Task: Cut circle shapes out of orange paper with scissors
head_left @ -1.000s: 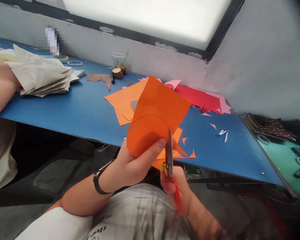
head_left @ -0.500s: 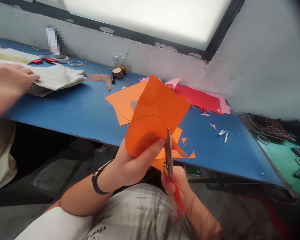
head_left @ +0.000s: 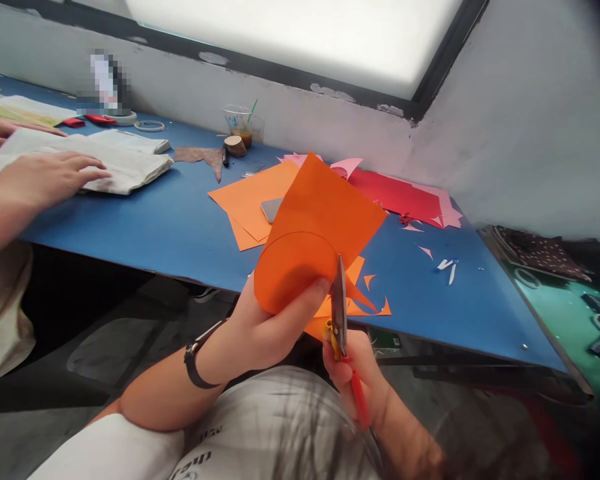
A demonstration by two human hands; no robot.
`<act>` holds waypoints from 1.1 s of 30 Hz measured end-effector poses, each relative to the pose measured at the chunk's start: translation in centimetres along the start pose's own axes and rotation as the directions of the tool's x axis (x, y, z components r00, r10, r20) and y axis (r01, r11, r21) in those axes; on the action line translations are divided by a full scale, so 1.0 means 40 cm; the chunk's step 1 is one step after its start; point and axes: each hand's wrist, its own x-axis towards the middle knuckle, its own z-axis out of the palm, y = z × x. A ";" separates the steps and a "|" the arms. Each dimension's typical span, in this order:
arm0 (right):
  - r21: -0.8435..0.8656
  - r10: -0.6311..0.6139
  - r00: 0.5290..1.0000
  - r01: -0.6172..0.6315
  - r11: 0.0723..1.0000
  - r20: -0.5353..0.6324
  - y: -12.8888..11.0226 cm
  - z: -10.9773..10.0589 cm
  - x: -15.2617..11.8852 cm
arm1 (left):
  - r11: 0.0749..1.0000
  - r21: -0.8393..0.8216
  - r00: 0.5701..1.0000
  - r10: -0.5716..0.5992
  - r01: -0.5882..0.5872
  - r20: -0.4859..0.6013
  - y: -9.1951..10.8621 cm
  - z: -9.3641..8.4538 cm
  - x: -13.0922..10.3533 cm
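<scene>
On the flat blue table [head_left: 190, 227], I saw angular orange paper sheets [head_left: 243, 200] left of a rectangular red paper sheet [head_left: 395, 193], a clear plastic cup [head_left: 237, 120] behind a round wooden slice [head_left: 235, 147].

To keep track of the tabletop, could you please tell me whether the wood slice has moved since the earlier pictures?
No; the wood slice shows no visible shift in any direction against the window frame, and sits beside the plastic cup.

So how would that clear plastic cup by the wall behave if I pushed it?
The cup looks thin-walled, so it would likely flex if squeezed. The brown drink sits low inside, so it's probably light for its size and perhaps less apt to tip.
</scene>
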 end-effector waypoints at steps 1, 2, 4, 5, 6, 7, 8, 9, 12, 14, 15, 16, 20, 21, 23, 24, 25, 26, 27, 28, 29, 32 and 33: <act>-0.012 -0.002 1.000 0.002 1.000 0.001 0.000 0.000 0.002 | 1.000 0.017 0.999 -0.023 0.022 0.039 0.004 -0.003 0.002; -0.023 -0.016 1.000 0.016 1.000 0.000 0.001 0.001 0.005 | 1.000 0.015 0.999 0.017 -0.017 0.028 0.007 -0.005 0.004; -0.039 -0.052 0.999 0.052 0.998 -0.006 0.004 0.000 0.012 | 0.999 0.000 0.999 0.046 -0.046 0.005 0.011 -0.008 0.007; -0.044 -0.075 0.997 0.074 0.996 -0.016 0.005 -0.001 0.014 | 0.999 0.010 0.997 -0.031 0.030 0.065 0.012 -0.008 0.008; -0.048 -0.094 0.995 0.092 0.995 -0.022 0.005 -0.002 0.016 | 0.999 0.001 0.996 -0.045 0.045 0.081 0.012 -0.008 0.008; -0.050 -0.105 0.994 0.104 0.993 -0.023 0.005 -0.002 0.018 | 1.000 -0.019 0.999 0.001 0.000 0.047 0.010 -0.006 0.007; -0.052 -0.109 0.994 0.108 0.993 -0.012 0.005 -0.003 0.019 | 0.998 -0.012 0.995 -0.066 0.067 0.081 0.006 -0.003 0.006; -0.051 -0.113 0.994 0.112 0.992 -0.003 0.005 -0.003 0.019 | 0.998 -0.012 0.996 -0.059 0.060 0.068 -0.001 0.001 0.005; -0.037 -0.118 0.993 0.118 0.992 -0.008 0.006 -0.001 0.017 | 0.991 -0.029 0.991 0.126 -0.128 -0.052 -0.031 0.018 0.004; -0.026 -0.133 0.991 0.132 0.991 -0.025 0.007 0.001 0.015 | 0.990 -0.020 0.990 0.137 -0.138 -0.042 -0.045 0.026 0.005; -0.027 -0.137 0.990 0.136 0.990 -0.027 0.006 0.002 0.014 | 0.990 -0.018 0.990 0.139 -0.140 -0.036 -0.047 0.028 0.006; -0.036 -0.136 0.990 0.135 0.990 -0.024 0.004 0.002 0.014 | 0.989 -0.018 0.989 0.144 -0.145 -0.037 -0.045 0.027 0.006; -0.057 -0.064 0.998 0.063 0.996 -0.012 -0.007 0.000 0.011 | 1.000 0.023 1.000 0.010 -0.011 0.020 -0.003 0.009 0.007; -0.055 -0.042 0.999 0.042 0.998 -0.007 -0.009 0.000 0.010 | 0.998 0.012 0.997 -0.061 0.061 0.050 0.010 0.003 0.006; -0.051 -0.010 1.000 0.009 0.999 -0.006 -0.010 0.002 0.006 | 0.992 -0.024 0.991 -0.121 0.122 0.060 0.030 -0.005 0.004; -0.043 -0.004 1.000 0.004 0.999 -0.013 -0.008 0.004 0.003 | 0.991 -0.043 0.990 -0.125 0.128 0.058 0.036 -0.006 0.002; -0.031 -0.004 1.000 0.003 1.000 -0.023 -0.005 0.007 0.000 | 0.991 -0.055 0.991 -0.122 0.125 0.054 0.039 -0.005 0.000; -0.016 -0.004 1.000 0.004 1.000 -0.031 -0.002 0.010 -0.002 | 0.990 -0.060 0.991 -0.123 0.126 0.052 0.040 -0.003 -0.002; 0.003 -0.004 0.999 0.004 1.000 -0.040 0.002 0.013 -0.005 | 0.990 -0.060 0.991 -0.128 0.131 0.048 0.039 -0.001 -0.004; 0.021 0.002 0.999 -0.001 1.000 -0.047 0.006 0.015 -0.007 | 0.989 -0.058 0.990 -0.138 0.140 0.037 0.037 0.002 -0.007; 0.034 0.008 0.999 -0.006 0.999 -0.046 0.010 0.016 -0.009 | 0.987 -0.054 0.989 -0.149 0.150 0.021 0.035 0.004 -0.009; 0.044 0.026 0.999 -0.025 0.999 -0.040 0.016 0.017 -0.011 | 0.981 -0.027 0.982 -0.190 0.190 -0.005 0.031 0.007 -0.012; 0.043 0.028 0.999 -0.026 0.999 -0.044 0.016 0.016 -0.011 | 0.982 -0.023 0.982 -0.189 0.189 -0.002 0.031 0.007 -0.011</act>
